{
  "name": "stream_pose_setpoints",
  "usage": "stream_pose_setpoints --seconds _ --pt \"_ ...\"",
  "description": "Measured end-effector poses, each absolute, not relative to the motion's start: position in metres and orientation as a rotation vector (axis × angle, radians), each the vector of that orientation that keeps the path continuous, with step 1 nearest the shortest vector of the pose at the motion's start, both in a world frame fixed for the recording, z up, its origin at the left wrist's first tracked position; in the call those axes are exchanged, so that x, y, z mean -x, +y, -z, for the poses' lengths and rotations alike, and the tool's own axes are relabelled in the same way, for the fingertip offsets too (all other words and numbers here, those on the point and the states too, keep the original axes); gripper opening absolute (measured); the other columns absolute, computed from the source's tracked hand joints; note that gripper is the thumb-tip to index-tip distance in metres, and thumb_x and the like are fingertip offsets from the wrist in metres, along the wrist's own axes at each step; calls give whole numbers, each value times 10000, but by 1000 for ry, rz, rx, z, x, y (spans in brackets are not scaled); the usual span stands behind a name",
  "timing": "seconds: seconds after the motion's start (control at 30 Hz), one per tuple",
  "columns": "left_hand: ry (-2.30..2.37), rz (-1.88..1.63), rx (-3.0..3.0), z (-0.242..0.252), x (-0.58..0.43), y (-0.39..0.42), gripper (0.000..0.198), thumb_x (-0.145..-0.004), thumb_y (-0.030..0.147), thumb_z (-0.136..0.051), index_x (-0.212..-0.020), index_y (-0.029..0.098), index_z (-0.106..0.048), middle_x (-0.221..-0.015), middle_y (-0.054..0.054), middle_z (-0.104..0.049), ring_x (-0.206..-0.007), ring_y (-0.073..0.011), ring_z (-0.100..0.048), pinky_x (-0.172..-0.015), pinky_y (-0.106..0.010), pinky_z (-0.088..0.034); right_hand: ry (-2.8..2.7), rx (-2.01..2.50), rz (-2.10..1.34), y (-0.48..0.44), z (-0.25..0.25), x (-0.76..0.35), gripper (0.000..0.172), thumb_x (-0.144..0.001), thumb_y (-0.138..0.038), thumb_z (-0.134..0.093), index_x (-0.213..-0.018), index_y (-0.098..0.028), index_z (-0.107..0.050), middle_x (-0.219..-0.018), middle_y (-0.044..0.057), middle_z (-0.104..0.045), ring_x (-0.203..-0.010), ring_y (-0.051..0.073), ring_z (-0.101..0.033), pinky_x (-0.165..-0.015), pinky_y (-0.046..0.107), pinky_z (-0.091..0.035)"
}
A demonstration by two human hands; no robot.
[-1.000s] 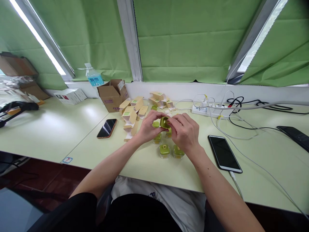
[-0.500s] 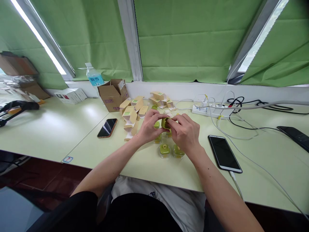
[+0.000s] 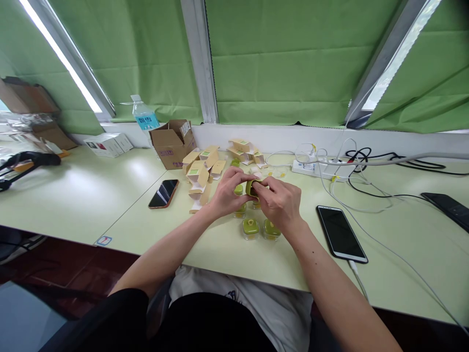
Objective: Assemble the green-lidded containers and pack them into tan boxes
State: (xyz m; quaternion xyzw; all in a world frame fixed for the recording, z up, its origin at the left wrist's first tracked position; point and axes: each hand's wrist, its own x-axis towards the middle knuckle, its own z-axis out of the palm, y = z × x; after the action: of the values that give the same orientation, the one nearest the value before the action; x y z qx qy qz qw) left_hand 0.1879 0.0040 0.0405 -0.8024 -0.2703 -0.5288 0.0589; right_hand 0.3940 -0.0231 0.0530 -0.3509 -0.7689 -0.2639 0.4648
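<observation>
My left hand [image 3: 227, 193] pinches a small olive-green square lid [image 3: 250, 188] between thumb and fingers, its hollow side turned toward the right. The fingertips of my right hand [image 3: 280, 199] are bunched at the lid's hollow; they hide whatever may be inside it. Just below my hands stand clear jars with green lids: one jar [image 3: 250, 229] in front, another jar [image 3: 271, 230] beside it under my right wrist. Behind my fingers more of these jars [image 3: 240, 211] are partly covered.
Opened cardboard cartons [image 3: 198, 176] lie left of the hands, with a brown box [image 3: 172, 146] behind. One phone [image 3: 163, 193] rests at left, a charging phone [image 3: 340, 232] at right. A power strip [image 3: 322, 168] with tangled cables stands at the back right.
My right fingers have shifted slightly at the lid's hollow, and the right hand has moved a little left. The left hand keeps its hold. The jars stay where they were.
</observation>
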Motion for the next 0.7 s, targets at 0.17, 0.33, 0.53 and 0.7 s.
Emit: stream_pose_setpoints --seconds 0.17,0.33,0.53,0.7 --pt "-818 1690 2427 -43 -187 5 502 -849 282 -983 -1312 265 -789 -1064 -54 -744 -1044 -222 -692 -869 -356 -652 -1905 744 542 -21 -55 -400 302 -1034 -82 -633 -1100 -249 -875 -897 31 -843 -745 163 -698 -651 310 -388" --pt "-859 1804 2446 -48 -185 3 466 -852 381 -997 -1258 247 -812 -1078 -70 -764 -1042 -224 -718 -876 -365 -669 -1877 639 547 -21 -57 -406 319 -1012 -59 -621 -1100 -234 -872 -992 57 -863 -799 189 -724 -686 327 -468" --pt "-876 1862 2413 -49 -185 2 468 -837 428 -1006 -1224 244 -818 -1068 -66 -777 -1039 -223 -732 -921 -386 -681 -1898 583 531 -24 -59 -404 248 -1054 -184 -677 -1226 -213 -853 -997 91 -795 -829 201 -659 -666 333 -456" --pt "-860 1875 2403 -49 -186 1 452 -849 406 -998 -1225 232 -818 -1072 -69 -768 -1037 -215 -730 -905 -371 -687 -1929 617 523 -21 -54 -403 254 -1078 -177 -659 -1223 -239 -859 -897 52 -752 -792 178 -616 -642 317 -398"
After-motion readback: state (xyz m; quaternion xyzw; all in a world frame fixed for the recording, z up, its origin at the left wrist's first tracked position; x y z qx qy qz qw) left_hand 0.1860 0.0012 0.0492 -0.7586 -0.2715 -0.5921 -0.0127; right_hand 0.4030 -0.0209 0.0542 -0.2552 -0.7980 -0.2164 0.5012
